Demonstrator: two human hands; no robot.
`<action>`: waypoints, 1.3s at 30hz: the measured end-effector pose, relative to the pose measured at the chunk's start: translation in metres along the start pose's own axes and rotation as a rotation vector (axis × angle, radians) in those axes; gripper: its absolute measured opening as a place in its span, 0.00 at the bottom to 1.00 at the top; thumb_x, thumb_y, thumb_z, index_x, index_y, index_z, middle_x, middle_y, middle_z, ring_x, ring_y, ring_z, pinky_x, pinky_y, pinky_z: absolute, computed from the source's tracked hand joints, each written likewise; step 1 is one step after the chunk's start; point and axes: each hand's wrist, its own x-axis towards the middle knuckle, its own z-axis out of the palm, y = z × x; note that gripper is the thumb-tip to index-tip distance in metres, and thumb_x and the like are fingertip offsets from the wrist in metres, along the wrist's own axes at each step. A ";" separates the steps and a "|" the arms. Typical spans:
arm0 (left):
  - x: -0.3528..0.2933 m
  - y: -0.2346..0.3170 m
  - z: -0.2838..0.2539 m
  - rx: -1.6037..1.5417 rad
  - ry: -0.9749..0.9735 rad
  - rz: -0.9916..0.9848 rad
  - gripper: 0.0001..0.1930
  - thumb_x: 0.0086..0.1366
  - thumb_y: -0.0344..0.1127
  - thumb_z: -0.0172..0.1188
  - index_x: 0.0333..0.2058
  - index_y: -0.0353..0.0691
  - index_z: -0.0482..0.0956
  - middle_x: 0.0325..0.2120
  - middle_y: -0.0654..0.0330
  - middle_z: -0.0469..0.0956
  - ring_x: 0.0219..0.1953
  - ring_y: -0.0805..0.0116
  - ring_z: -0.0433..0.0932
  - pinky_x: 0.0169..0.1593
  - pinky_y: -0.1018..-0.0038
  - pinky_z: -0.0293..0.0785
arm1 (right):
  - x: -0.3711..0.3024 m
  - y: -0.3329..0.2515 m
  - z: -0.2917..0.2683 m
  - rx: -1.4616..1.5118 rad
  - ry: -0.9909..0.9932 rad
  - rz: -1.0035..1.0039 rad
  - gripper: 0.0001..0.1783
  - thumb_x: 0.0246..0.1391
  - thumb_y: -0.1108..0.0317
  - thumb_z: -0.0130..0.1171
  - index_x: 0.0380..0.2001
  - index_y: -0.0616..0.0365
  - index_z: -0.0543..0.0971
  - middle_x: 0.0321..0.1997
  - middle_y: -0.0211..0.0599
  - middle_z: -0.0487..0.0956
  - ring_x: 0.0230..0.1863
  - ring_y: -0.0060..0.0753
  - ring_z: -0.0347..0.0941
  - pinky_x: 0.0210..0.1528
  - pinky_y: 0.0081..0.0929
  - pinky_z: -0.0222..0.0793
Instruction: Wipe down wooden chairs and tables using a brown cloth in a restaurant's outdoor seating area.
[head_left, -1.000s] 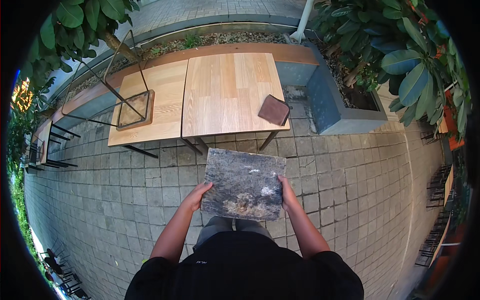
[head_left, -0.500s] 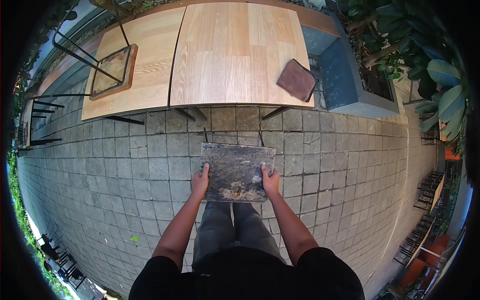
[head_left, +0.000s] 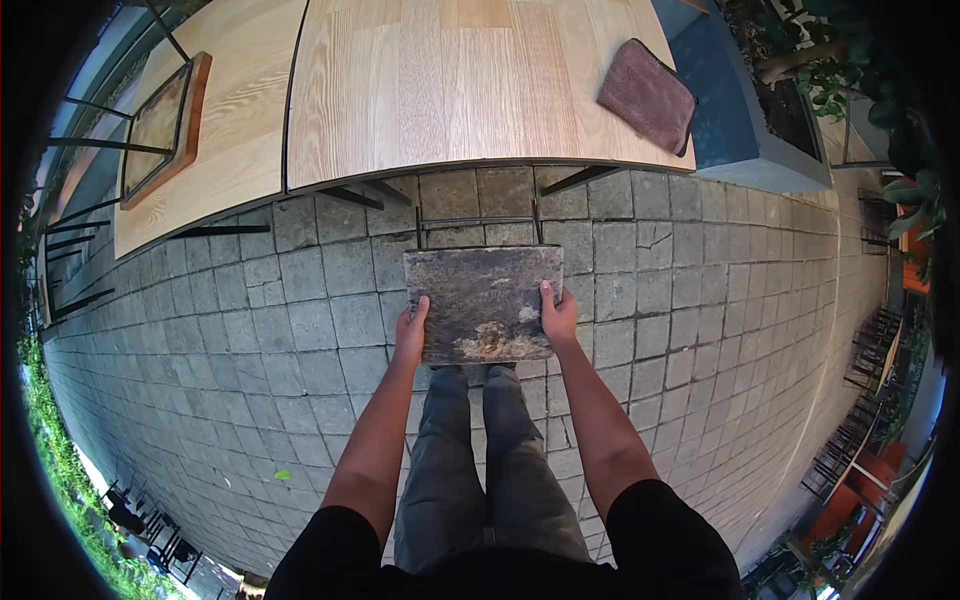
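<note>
Between my hands is a stool [head_left: 483, 298] with a worn, stained wooden seat and a dark metal frame showing at its far side. My left hand [head_left: 411, 331] grips the seat's left edge, thumb on top. On the opposite edge my right hand [head_left: 560, 316] holds it the same way. The fingers under the seat are hidden. Beyond the stool stands a light wooden table [head_left: 430, 95], its front edge a short way from the metal frame. A brown cloth [head_left: 650, 98] with a dark border lies at the table's right front corner.
An upturned stool [head_left: 165, 130] rests on a second wooden table [head_left: 245, 110] at left. A blue-grey planter [head_left: 745, 130] stands to the right of the nearer table. Grey paving [head_left: 330, 330] surrounds my feet; more stools [head_left: 865, 360] line the far right.
The stool has come closer to the table, still in both hands. The tables and cloth now look larger and nearer, and more of my legs shows.
</note>
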 end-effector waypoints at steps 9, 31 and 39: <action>0.036 0.012 -0.009 0.105 -0.205 -0.078 0.31 0.75 0.55 0.68 0.65 0.38 0.77 0.56 0.59 0.84 0.56 0.68 0.81 0.62 0.66 0.74 | 0.045 0.024 0.014 -0.002 -0.005 0.043 0.29 0.74 0.47 0.63 0.52 0.69 0.85 0.45 0.43 0.89 0.47 0.29 0.81 0.54 0.32 0.77; 0.075 0.044 0.031 0.816 -0.050 0.189 0.30 0.76 0.44 0.67 0.70 0.38 0.70 0.58 0.48 0.83 0.60 0.49 0.82 0.58 0.56 0.78 | 0.052 -0.025 0.009 -0.416 0.208 -0.130 0.38 0.63 0.60 0.70 0.71 0.62 0.69 0.62 0.66 0.80 0.63 0.66 0.79 0.66 0.49 0.73; -0.050 0.105 0.101 0.450 -0.249 0.385 0.21 0.78 0.25 0.58 0.67 0.38 0.68 0.56 0.55 0.81 0.56 0.66 0.83 0.59 0.69 0.77 | 0.053 -0.200 -0.078 -0.081 0.264 -0.343 0.15 0.64 0.69 0.68 0.51 0.64 0.83 0.50 0.50 0.85 0.50 0.44 0.85 0.49 0.41 0.80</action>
